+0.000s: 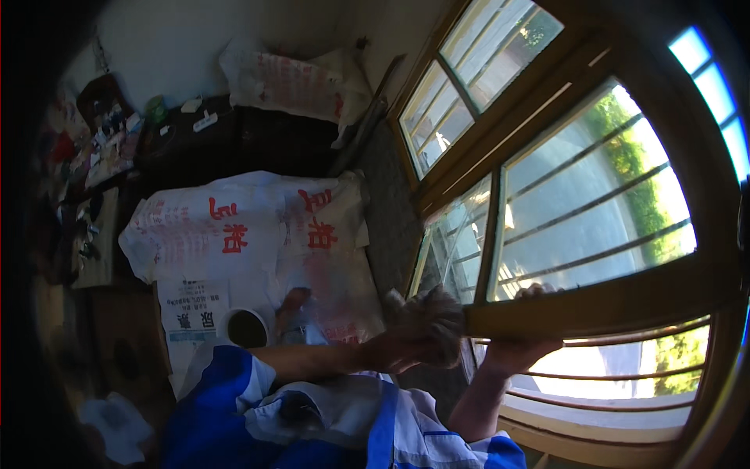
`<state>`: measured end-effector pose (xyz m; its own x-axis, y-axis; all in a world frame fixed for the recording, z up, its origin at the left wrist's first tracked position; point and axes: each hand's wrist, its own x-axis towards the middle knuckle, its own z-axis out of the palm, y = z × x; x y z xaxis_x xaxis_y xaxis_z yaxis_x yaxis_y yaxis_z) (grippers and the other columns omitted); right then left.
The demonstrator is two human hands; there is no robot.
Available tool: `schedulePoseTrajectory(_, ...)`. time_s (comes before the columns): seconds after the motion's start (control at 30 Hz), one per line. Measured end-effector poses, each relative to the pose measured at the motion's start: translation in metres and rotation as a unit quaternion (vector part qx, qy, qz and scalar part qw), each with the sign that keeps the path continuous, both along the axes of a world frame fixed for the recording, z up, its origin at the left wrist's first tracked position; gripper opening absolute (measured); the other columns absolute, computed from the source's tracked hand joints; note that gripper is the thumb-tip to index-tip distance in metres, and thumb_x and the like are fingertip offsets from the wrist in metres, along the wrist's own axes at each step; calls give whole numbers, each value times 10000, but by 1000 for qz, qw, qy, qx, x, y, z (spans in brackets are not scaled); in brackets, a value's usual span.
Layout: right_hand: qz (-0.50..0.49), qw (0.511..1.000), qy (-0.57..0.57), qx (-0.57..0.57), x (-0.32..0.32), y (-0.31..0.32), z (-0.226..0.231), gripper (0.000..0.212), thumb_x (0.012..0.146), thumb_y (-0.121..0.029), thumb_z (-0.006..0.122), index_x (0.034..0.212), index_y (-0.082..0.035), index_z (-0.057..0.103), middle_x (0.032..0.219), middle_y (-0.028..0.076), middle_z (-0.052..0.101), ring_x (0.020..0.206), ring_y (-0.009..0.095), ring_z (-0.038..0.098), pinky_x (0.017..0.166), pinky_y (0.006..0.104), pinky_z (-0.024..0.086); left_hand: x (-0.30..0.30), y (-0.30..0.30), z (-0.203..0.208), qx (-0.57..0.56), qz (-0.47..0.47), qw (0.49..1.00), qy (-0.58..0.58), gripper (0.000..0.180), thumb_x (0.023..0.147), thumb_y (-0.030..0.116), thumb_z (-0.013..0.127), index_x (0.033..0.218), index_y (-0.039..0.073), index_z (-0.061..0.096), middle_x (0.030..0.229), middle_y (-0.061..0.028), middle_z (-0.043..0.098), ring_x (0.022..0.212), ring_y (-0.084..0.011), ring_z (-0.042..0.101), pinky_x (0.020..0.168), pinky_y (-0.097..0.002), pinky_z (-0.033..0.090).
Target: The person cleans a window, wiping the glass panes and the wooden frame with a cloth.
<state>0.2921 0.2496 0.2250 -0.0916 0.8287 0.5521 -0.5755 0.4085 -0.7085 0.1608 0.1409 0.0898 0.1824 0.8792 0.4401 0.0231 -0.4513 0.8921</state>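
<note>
The left hand [406,348] was closed around a bunched grey rag [431,316], its fingers wrapped on the cloth and pressing it against the inner end of the wooden window frame [594,301]; the right hand [525,324] gripped the same horizontal frame member from below, fingers curled over its top edge, holding nothing else.

Judged risks: the rag could slip from the grip and fall to the sill below if pressure were lost; the hinged sash [578,203] could swing if the right hand released, since that hand appeared to steady it; strong backlight through the glass could hide remaining dirt.

The window stood open inward, with horizontal bars behind the panes and greenery outside; beneath it lay a grey sill [391,211]. To the left, white printed sacks [242,227] covered a raised surface; a round dark-filled cup [246,328] stood near the person's blue-and-white sleeve [226,375]; a dark cluttered table [187,133] stood against the pale wall.
</note>
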Motion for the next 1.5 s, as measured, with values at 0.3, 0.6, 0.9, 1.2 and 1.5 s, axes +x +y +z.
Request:
schedulePoseTrajectory(0.3,88,994,45,36,-14,1,28,757,944,-578,561,1399,6,399,1153,144,471,1070,265,464,929,405,412,12,-3,-134,-73,127,988,-54,386,967,69,622,1341,76,528,1328,-115,561,1249,-260,554,1032,-354,441)
schedulePoseTrajectory(0.6,-16,999,25,-22,-3,-3,28,827,905,-681,540,1380,-9,450,1148,137,525,1039,266,490,918,432,412,33,1,-180,-271,174,944,-69,351,969,105,595,1311,63,531,1043,-62,680,950,-191,664,801,-325,532)
schedulePoseTrajectory(0.9,-106,994,15,30,-38,-18,31,789,866,-605,674,1354,-30,441,1096,112,496,973,229,459,842,391,389,21,13,-197,-382,140,802,-437,418,1001,119,505,1416,83,467,1013,-48,628,900,-59,609,743,-202,485)
schedulePoseTrajectory(1.2,-117,993,-18,26,-12,-9,23,825,913,-641,568,1378,28,431,1067,123,454,994,233,441,809,383,411,-58,160,-190,-256,187,922,-223,524,991,245,477,1475,49,432,1362,-73,571,1241,-167,504,1074,-325,369)
schedulePoseTrajectory(1.5,-196,978,69,-4,-38,-21,31,943,865,-607,653,1483,-6,270,1245,150,398,1058,258,459,898,460,429,-104,228,-139,-241,218,944,-53,528,910,206,502,1437,217,486,1321,-119,621,1207,-280,599,1025,-376,453)
